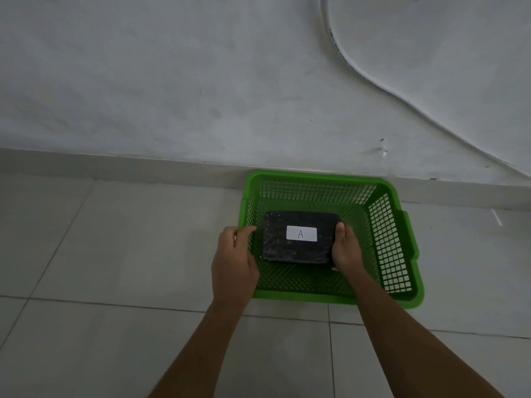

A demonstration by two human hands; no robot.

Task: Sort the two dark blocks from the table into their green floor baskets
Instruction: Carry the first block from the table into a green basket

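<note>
A dark block [287, 248] with a white label marked "A" lies inside a green mesh floor basket [390, 242] that stands against the wall. My right hand [344, 251] is inside the basket, thumb and fingers against the block's right end. My left hand [234, 259] is at the basket's left wall, fingers curled over the rim just left of the block; whether it touches the block I cannot tell. Only one block and one basket are in view.
Pale tiled floor [115, 254] spreads left of and in front of the basket. A grey wall with a low skirting [115, 165] runs behind it. A white cable [373, 81] curves down the wall at the upper right.
</note>
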